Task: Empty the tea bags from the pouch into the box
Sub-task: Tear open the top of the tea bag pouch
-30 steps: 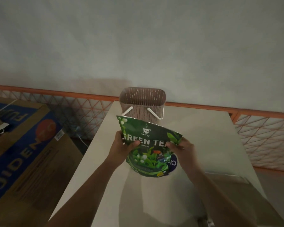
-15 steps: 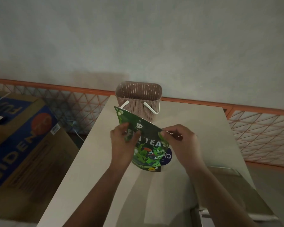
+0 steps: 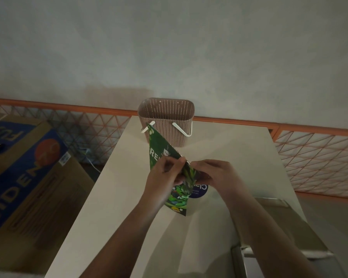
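One green tea pouch sits at the centre of the frame, held above the pale counter and tilted so one top corner points up toward the upper left, overlapping the near wall of the box. Its print shows the letters "RE" in white beside a small white cup-and-leaf logo; lower down there are leaves, flowers and a small yellow tag too small to read. A dark blue round sticker shows mirrored letters that look like "Cla".

The left hand pinches the pouch's upper edge, its grip pressed together on the foil between thumb and fingers. The right hand has its fingers curled on the same edge just beside the left, its grip also pinching the pouch. Half a second ago the two hands were apart at either side of the top and "TEA" could be read; now they meet near the middle and the pouch is turned more edge-on.

Behind it, at the counter's far edge in the upper centre, stands one brown perforated box with two white handles hanging down its front. Nothing can be seen inside it from here.

At the left of the frame lies one large cardboard carton with a blue band, an orange disc and partial lettering reading "JIDEN". An orange lattice railing runs across the frame behind the counter, under a grey wall.
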Demonstrator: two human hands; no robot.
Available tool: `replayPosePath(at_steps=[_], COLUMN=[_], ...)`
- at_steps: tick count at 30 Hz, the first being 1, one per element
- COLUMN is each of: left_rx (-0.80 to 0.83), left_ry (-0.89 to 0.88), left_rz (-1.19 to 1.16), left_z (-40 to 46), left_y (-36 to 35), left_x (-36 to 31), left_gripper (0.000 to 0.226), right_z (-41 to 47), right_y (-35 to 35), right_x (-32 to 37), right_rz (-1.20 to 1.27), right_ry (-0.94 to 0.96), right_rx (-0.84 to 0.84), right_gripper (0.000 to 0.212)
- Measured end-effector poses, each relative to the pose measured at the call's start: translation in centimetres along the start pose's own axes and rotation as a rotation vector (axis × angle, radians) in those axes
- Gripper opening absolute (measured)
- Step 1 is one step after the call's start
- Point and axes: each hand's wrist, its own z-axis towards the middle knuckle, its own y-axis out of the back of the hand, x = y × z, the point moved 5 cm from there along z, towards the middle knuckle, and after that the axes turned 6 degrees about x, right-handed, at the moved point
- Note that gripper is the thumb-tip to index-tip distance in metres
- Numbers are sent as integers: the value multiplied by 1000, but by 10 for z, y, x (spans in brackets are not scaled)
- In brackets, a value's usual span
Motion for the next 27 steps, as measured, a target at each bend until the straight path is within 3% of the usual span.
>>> replayPosePath(at_steps=[5,13,19,27], left_rx=[5,71,144,211], left_ry=[18,61,76,8], left_rz=[28,11,5,113], left_z=[-2,-10,-15,-17], left_y=[3,2,-2,-5], left_x=[3,1,1,-8], left_gripper=[19,29,20,25], right_z=[-4,-6,-8,-15], right_y=[-6,-10,-11,-15], right_x=[2,-4,-7,-5], right_rz=[40,-6,-25,-59], right_ry=[-50,-99,-95,-13], right_rx=[111,138,121,32], right_gripper=[12,19,19,13])
